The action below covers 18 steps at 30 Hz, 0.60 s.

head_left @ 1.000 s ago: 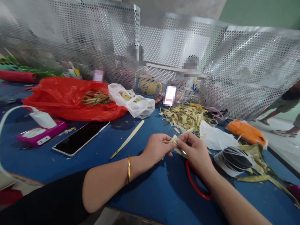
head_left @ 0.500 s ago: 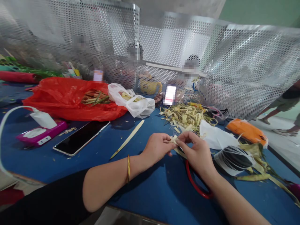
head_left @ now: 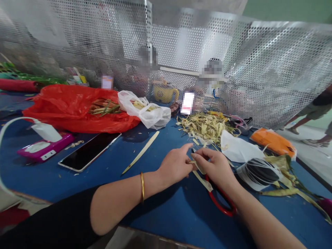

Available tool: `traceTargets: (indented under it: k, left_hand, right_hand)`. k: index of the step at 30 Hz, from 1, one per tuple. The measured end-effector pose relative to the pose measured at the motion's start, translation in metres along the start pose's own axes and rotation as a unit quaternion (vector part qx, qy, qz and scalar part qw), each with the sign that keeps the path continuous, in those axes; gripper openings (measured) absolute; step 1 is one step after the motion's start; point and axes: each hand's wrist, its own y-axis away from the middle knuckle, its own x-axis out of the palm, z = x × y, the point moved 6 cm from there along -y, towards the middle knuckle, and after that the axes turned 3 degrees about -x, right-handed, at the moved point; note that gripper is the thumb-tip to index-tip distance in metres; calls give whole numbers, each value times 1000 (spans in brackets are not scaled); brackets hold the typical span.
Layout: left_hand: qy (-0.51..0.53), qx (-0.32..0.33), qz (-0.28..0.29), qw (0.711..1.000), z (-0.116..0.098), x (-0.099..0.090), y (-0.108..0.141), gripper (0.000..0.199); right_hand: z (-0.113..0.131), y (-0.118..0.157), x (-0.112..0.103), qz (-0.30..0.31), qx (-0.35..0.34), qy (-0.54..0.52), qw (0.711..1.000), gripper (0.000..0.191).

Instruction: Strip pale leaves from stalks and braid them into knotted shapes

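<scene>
The right hand (head_left: 215, 166) is narrow, with its thumb and forefinger pinched on a small piece of pale yellowish leaf (head_left: 200, 168), which is just above the table (head_left: 160, 216) with a blue top. The left hand (head_left: 175, 165) is beside it, forefinger stretched forward and other fingers curled; its thumb reaches to the left end of this piece, but the fingers cover the place, so I cannot tell if it grips. A golden bangle (head_left: 142, 187) is around the left wrist. Below the right hand there is a red looped handle (head_left: 223, 206), and the end of a pale leaf strip (head_left: 203, 181) reaches to it. Near the right hand stands a white spool with black middle (head_left: 258, 174), and beyond the hands is a heap of dry yellowish leaf scraps (head_left: 204, 127). On the left of the hands, one long, pale, pointed leaf strip (head_left: 142, 152) lies apart, between them and a black-screened phone (head_left: 90, 152). Farther back, a crumpled red plastic bag (head_left: 61, 110) touches a white plastic bag (head_left: 158, 118).
</scene>
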Motion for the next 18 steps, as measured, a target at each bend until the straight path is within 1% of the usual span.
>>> traceTargets:
  k: [2,3,5,6,8,9,10,11,13,16,18]
  left_hand:
    - [-29,6,6,1000,-2,1,1,76]
    - [-32,4,9,999,-2,1,2,76]
    - [-18,-5,20,1000,-1,2,1,70]
    - [-3,-9,33,999,0,3,0,61]
    - [36,-16,70,997,1,7,-1,31]
    - [54,-19,90,994,1,9,-2,15]
    - [68,-20,107,992,1,11,-2,6]
    - [77,-20,121,989,0,12,-2,13]
    - [80,-25,146,986,0,14,0,23]
    - [85,-44,186,978,1,19,4,28]
    - [85,-52,197,975,2,20,5,31]
  right_hand:
    - [-2,-1,3,19,-1,-35,999,24]
    - [-1,-2,2,16,-7,-51,999,22]
    - [1,-3,-3,-21,-25,-71,997,19]
    - [2,-3,-7,-45,-34,-76,996,19]
    - [4,-2,-12,-82,-43,-85,992,20]
    - [5,-2,-14,-90,-45,-89,991,20]
    - [5,-2,-14,-93,-46,-91,990,20]
    - [5,-2,-13,-88,-43,-91,991,19]
    - [5,-2,-8,-56,-31,-96,993,19]
    - [5,-2,-1,12,-21,-108,994,20]
    - [6,-2,0,33,-22,-110,993,20]
